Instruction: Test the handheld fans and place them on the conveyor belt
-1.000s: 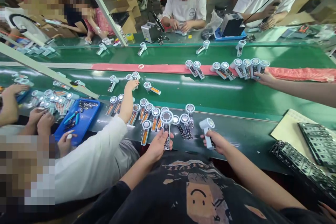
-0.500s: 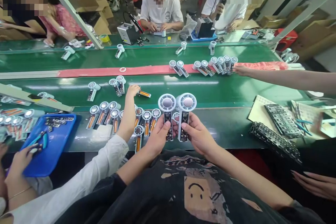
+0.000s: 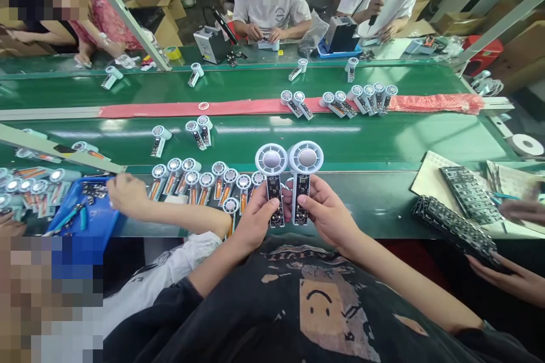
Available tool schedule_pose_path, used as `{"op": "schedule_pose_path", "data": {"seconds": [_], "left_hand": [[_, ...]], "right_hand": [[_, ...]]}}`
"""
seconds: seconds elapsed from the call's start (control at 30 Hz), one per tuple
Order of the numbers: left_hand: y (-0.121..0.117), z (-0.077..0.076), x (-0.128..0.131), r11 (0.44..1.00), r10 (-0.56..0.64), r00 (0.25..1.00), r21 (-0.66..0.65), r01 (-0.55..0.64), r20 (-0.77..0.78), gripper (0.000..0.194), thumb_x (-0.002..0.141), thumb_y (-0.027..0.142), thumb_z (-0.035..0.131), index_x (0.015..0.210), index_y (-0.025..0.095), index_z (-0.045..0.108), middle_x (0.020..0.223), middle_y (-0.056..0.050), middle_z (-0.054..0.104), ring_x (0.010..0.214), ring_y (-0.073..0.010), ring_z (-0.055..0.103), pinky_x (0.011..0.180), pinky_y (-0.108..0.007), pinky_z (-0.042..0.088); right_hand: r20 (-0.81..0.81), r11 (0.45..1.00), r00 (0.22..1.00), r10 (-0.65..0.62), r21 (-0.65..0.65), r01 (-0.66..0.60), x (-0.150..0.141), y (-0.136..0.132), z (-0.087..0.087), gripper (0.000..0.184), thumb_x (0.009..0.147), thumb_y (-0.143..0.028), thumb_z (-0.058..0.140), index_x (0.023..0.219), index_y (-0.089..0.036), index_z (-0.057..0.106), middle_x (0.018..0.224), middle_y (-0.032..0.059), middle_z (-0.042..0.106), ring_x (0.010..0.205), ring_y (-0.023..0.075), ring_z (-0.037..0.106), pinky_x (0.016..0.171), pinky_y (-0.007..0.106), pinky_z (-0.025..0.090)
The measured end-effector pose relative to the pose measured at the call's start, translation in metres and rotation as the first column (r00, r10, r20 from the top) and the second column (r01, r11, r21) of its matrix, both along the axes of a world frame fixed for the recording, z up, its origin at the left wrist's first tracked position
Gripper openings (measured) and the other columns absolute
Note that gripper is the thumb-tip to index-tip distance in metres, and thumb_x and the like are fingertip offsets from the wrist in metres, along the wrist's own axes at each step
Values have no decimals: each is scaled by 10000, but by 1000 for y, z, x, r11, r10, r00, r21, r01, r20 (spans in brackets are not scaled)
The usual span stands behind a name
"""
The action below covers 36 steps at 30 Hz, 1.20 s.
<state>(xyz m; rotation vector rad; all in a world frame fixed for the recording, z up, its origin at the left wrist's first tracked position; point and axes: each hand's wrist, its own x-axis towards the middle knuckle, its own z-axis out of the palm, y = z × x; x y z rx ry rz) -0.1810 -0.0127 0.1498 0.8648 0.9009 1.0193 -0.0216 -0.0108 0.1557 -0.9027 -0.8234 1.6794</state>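
Observation:
My left hand (image 3: 258, 214) is closed around the handle of a pale blue handheld fan (image 3: 271, 159), its thumb on the exposed black circuit board. A second handheld fan (image 3: 306, 157) stands upright beside it, with my right hand (image 3: 327, 211) gripping its handle, thumb across the board. Both round heads face me, nearly touching. Part of another round fan head shows behind, between my hands; which hand carries it I cannot tell. Close to my left hand, several fans with orange cells in their open handles (image 3: 230, 207) lie on the bench (image 3: 378, 204).
Beyond the bench runs a green conveyor (image 3: 247, 144). Several fans rest along its red strip (image 3: 238, 109). A co-worker's hand (image 3: 128, 195) is over a blue tray (image 3: 96, 224) with pliers. Circuit board panels (image 3: 455, 224) lie at right, by another person's hands. More people sit opposite.
My hands keep holding the fans almost in place. The co-worker's arm on the left has moved from the conveyor to the blue tray. The arm reaching to the red strip has withdrawn.

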Motion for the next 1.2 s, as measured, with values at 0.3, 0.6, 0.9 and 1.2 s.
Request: {"op": "schedule_pose_path", "data": {"seconds": [0.3, 0.6, 0.9, 1.2], "left_hand": [[2, -3, -3, 1000, -20, 999, 9, 20, 26, 473, 848, 409, 617, 1274, 210, 569, 929, -43, 720, 766, -215, 679, 675, -348, 549], [5, -6, -6, 998, -37, 999, 41, 38, -27, 431, 827, 421, 590, 1196, 198, 594, 1041, -76, 707, 805, -228, 666, 640, -340, 513], [7, -6, -1, 999, 23, 999, -23, -24, -41, 365, 822, 457, 604, 1087, 206, 588, 921, -50, 721, 734, -212, 670, 631, -340, 518], [10, -8, 4, 991, 76, 991, -105, -88, -110, 352, 787, 433, 619, 1054, 205, 600, 890, -48, 727, 690, -202, 677, 585, -326, 523]], "right_hand": [[-34, 998, 998, 56, -16, -57, 1, 1, 4, 492, 774, -457, 825, 1153, -276, 568, 1042, 31, 718, 832, 212, 699, 678, 342, 564], [1, 997, 997, 74, -3, -74, 1, 1, 6, 479, 791, -439, 790, 1177, -288, 550, 1120, 44, 700, 890, 226, 691, 664, 344, 550], [21, 998, 999, -32, -52, 33, 2, -1, 5, 474, 776, -458, 798, 1146, -279, 561, 1111, 36, 720, 1020, 241, 678, 897, 422, 549], [45, 992, 995, -85, -90, 88, 5, -4, 5, 498, 725, -485, 844, 1091, -267, 586, 964, 19, 744, 863, 229, 713, 853, 414, 560]]}}
